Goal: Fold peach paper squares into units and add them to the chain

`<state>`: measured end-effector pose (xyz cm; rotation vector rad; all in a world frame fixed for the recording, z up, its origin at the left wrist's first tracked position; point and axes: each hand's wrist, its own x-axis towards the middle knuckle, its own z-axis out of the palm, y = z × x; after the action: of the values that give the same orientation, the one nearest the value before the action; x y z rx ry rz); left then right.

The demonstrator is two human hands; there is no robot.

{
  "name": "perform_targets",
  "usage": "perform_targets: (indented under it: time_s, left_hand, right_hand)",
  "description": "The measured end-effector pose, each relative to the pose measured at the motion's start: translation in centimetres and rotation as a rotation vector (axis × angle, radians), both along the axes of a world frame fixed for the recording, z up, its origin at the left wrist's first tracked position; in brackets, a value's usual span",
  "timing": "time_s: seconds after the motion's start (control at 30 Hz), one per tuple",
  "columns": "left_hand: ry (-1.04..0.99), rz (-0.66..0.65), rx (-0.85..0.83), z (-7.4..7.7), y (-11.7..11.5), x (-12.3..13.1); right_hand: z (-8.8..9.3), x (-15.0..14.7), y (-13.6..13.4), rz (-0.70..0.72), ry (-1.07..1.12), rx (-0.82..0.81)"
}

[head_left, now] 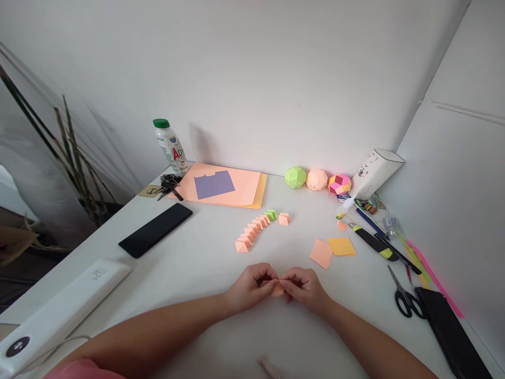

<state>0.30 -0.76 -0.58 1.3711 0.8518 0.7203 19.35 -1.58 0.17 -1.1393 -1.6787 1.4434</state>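
Observation:
Between my two hands is a small piece of peach paper (pixel 278 290), partly covered by the fingers. My left hand (pixel 254 287) pinches its left side, thumb on top. From the other side, my right hand (pixel 305 290) grips the same paper, its fingertips almost meeting the left ones. Beyond the hands, a curved row of folded peach paper units (pixel 249 232) ends in a few green units (pixel 271 215). A separate pair of folded peach units (pixel 284 219) lies just right of the row. Flat peach squares (pixel 321 253) and yellow squares (pixel 342 246) rest to the right.
Scissors (pixel 406 297), a cutter knife (pixel 374 242), pens and a black case (pixel 453 331) lie at right. Paper balls (pixel 295 177) stand by the wall. Paper sheets (pixel 248 192), a bottle (pixel 171 147), a phone (pixel 155 230) and a white device (pixel 63 310) are at left.

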Motion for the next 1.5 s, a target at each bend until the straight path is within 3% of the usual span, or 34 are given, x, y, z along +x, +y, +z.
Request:
perform_targets:
  time_s: [0.3, 0.73, 0.93, 1.13, 1.5]
  left_hand:
    - [0.084, 0.036, 0.011, 0.50, -0.02, -0.10]
    - [-0.024, 0.052, -0.039, 0.71, 0.14, -0.39]
    - [0.010, 0.046, -0.022, 0.66, 0.15, -0.09]
    - [0.038, 0.009, 0.031, 0.46, 0.19, -0.07]
    - [0.032, 0.009, 0.010, 0.48, 0.24, -0.19]
  right_hand:
    - [0.14, 0.00, -0.20, -0.052, 0.003, -0.020]
    - [-0.09, 0.54, 0.21, -0.084, 0.084, -0.040]
    - [0.26, 0.03, 0.04, -0.011, -0.007, 0.048]
    - [0.33, -0.14, 0.07, -0.074, -0.052, 0.088]
    - [0.45, 0.01, -0.02, -0.158, 0.012, -0.024]
